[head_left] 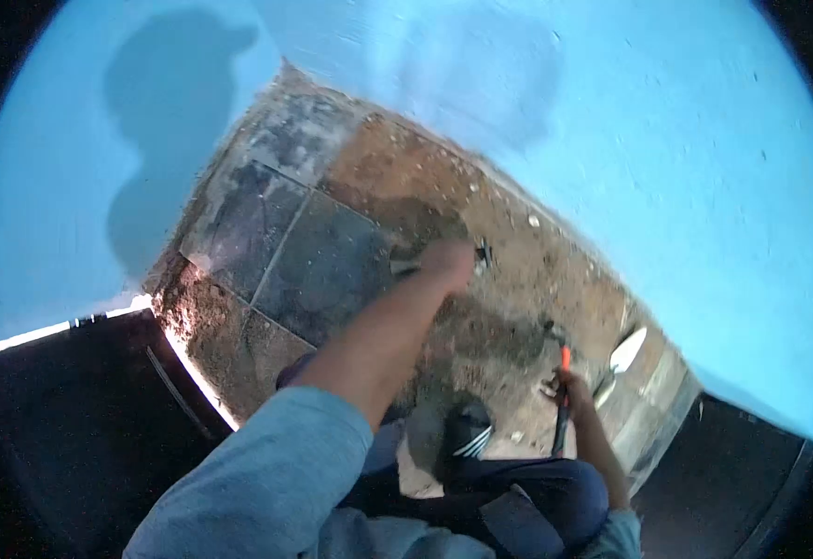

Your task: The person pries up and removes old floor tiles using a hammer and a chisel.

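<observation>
My left hand (448, 264) reaches far forward over the bare dirt and is smeared by motion. Its fingers look closed round a small tool, with a pale flat end (404, 265) showing on one side and a dark end (484, 254) on the other; I cannot tell its kind. Lower right, my right hand (567, 384) grips a hammer (565, 359) by its orange and black handle, the dark head pointing away from me. A pointed trowel (626, 352) lies on the floor beside the right hand, close to the wall.
Dark grey floor tiles (318, 261) cover the left part of the corner, with broken, dusty ground (518, 270) to the right. Blue walls (649, 168) meet at the far corner. Dark panels (71, 419) stand at both sides. My shoe (470, 430) is planted below the hands.
</observation>
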Tool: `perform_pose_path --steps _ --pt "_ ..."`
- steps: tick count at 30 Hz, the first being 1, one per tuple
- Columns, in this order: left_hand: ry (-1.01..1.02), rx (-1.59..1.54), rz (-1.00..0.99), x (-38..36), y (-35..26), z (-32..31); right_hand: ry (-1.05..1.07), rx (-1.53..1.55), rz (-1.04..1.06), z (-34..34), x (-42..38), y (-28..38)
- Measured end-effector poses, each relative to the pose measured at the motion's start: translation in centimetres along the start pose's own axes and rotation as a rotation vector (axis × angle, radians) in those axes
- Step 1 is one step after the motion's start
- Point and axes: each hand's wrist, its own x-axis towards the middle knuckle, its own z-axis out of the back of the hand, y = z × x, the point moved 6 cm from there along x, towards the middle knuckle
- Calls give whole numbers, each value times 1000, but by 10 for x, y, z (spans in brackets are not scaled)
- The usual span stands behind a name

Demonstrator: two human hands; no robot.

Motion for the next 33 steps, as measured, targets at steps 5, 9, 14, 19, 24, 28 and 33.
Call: perform_pose_path --steps 5,9,14,19,24,28,33 --pt "40 -25 14 -17 -15 -8 182 361 32 -28 12 -32" --pt "-223 -100 41 -18 -19 -30 153 458 76 -42 19 -43" --pt "-311 -46 -81 -28 -28 -58 222 627 82 -49 23 -58" --pt "-344 -55 -104 -34 -34 -48 317 643 141 -67 -2 -67" --pt "-290 -62 14 -41 -28 -31 463 699 86 -70 3 -83" --pt "-386 -89 57 -31 -23 -35 308 666 50 -71 -3 -76" --pt "-463 23 -41 -29 -17 -36 15 338 221 -40 17 -89"
